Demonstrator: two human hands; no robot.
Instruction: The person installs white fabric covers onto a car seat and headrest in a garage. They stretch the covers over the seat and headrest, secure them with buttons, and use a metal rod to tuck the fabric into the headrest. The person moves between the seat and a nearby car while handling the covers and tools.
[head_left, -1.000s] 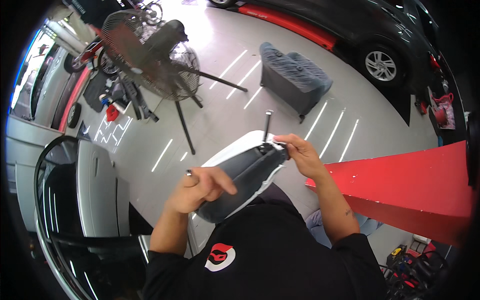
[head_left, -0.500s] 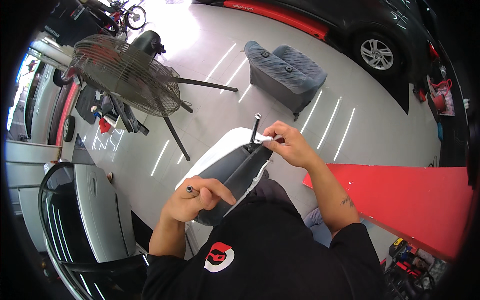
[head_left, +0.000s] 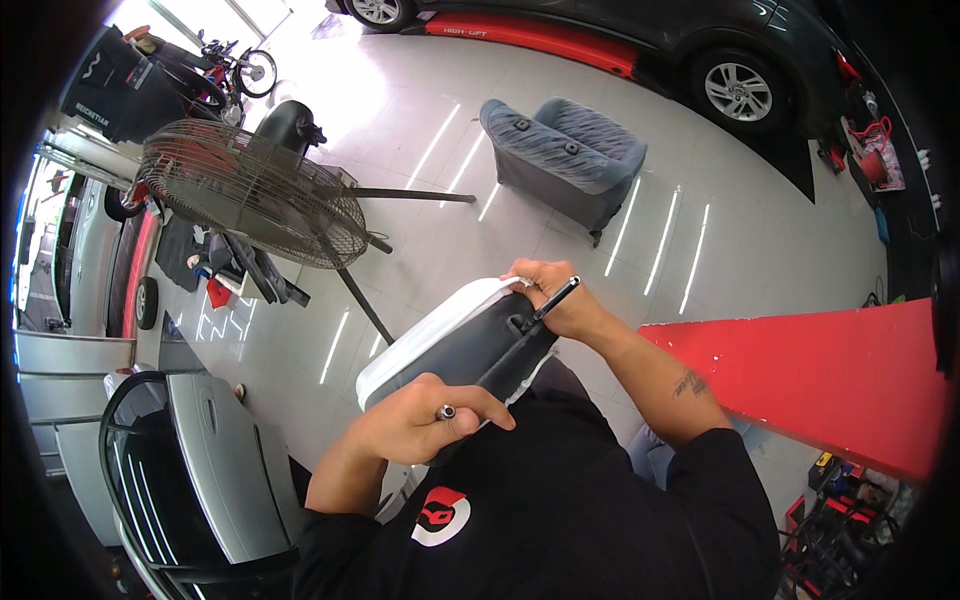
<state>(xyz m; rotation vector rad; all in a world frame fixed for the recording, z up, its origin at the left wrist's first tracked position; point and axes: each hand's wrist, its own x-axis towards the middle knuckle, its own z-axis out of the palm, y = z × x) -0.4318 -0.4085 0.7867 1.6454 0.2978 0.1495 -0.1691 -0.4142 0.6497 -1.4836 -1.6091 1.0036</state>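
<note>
Holding: both bare hands grip a car door mirror housing, dark grey plastic on its inner face with a white painted shell, held up in front of the chest of the person's black shirt with a red and white emblem.
Left hand: the left hand is curled against the lower near edge of the mirror housing, fingers pressed together over the dark plastic, pinching a small silver-tipped screw or bit between thumb and forefinger.
Right hand: the right hand wraps the upper far end of the mirror housing, fingers closed over its edge, with a slim black screwdriver-like tool gripped in it; the tool's tip points down into the dark recess of the housing.
Housing position: tilted, white shell facing away toward the floor, dark side facing the person, between the two hands.
Floor: glossy pale grey tiled workshop floor with streaks of reflected light.
Beyond: a grey fabric car seat stands on the floor well apart from the hands; a large round wire-cage pedestal fan stands to the left.
Right side: a red flat panel lies just beside the right forearm.
Lower left: a silver car door with a black window frame.
</note>
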